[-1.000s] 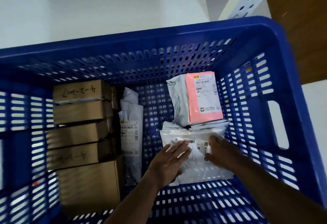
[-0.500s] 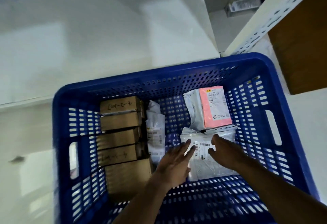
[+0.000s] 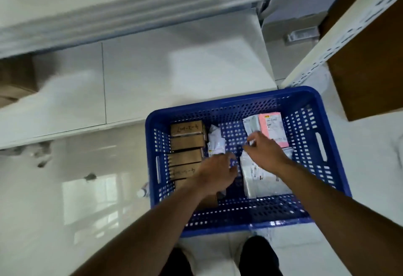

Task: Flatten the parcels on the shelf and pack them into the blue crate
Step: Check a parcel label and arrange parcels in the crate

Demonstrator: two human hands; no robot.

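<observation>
Both hands hang over the blue crate (image 3: 331, 190), empty, fingers loose: left hand (image 3: 214, 174), right hand (image 3: 265, 152). The white bag (image 3: 261, 181) lies flat inside. Next parcels should go in flat, side by side.

Blue crate (image 3: 246, 216) on pale floor. Cardboard boxes (image 3: 186, 142) stacked along its left side; pink parcel (image 3: 273, 128) at far right, white parcel (image 3: 261, 179) nearer. Both hands, left (image 3: 214, 172) and right (image 3: 265, 151), above contents, fingers loosely spread, holding nothing.
</observation>
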